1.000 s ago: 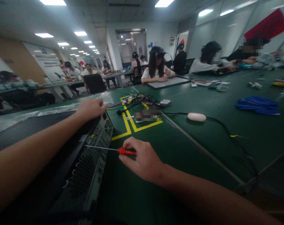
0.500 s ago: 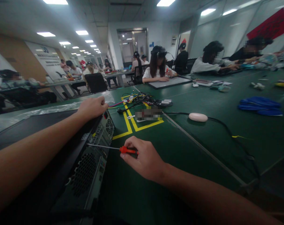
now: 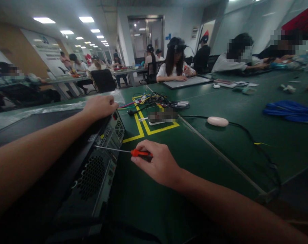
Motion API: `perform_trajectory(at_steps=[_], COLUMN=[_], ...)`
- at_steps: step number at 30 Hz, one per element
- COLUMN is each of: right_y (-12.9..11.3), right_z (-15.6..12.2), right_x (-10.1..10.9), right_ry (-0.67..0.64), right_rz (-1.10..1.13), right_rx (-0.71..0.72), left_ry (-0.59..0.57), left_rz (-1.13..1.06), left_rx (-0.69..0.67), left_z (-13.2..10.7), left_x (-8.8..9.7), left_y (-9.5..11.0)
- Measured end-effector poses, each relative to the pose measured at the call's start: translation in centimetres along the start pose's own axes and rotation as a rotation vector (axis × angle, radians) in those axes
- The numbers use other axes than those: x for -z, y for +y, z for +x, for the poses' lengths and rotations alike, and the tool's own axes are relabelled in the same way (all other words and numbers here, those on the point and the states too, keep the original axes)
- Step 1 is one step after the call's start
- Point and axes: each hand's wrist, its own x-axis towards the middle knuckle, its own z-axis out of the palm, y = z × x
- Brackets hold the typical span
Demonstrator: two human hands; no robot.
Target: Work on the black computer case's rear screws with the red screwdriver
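A black computer case (image 3: pixel 42 122) lies at the left, its metal rear panel with a honeycomb vent (image 3: pixel 93 178) and a fan grille facing right. My left hand (image 3: pixel 103 105) bears on the case's far top corner, fingers curled over the edge and partly hidden. In my right hand (image 3: pixel 160 162) is a screwdriver (image 3: pixel 140 153) with an orange-red handle, pinched between thumb and fingers. Its long thin shaft points left, and the tip meets the rear panel near the top edge. Whether a screw sits under the tip is too small to tell.
Beyond the case, a tangle of cables (image 3: pixel 159 100) lies near yellow tape (image 3: pixel 165 128) on the green table. A black cord carries a pale pink oval piece (image 3: pixel 218 121). Blue bundled material (image 3: pixel 287 110) lies right. Several people sit around; one works at a flat grey panel (image 3: pixel 186 82).
The view has tilted and shifted slightly, so the table appears a little higher. Both hands keep their places, and the screwdriver tip stays at the rear panel.
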Motion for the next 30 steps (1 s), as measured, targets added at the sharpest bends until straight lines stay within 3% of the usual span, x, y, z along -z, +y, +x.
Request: perform_trajectory(at_steps=[13, 30], right_y=[-0.11, 0.00], right_z=[-0.06, -0.23], right_x=[-0.19, -0.20], right_ry=[0.017, 0.002], right_rz=[-0.036, -0.015], right_rx=[0.087, 0.039], left_ry=[-0.001, -0.023], left_rz=[-0.041, -0.092], left_rx=[-0.006, 0.014], left_z=[-0.38, -0.54], left_x=[0.28, 0.40], left_y=[0.02, 0.22])
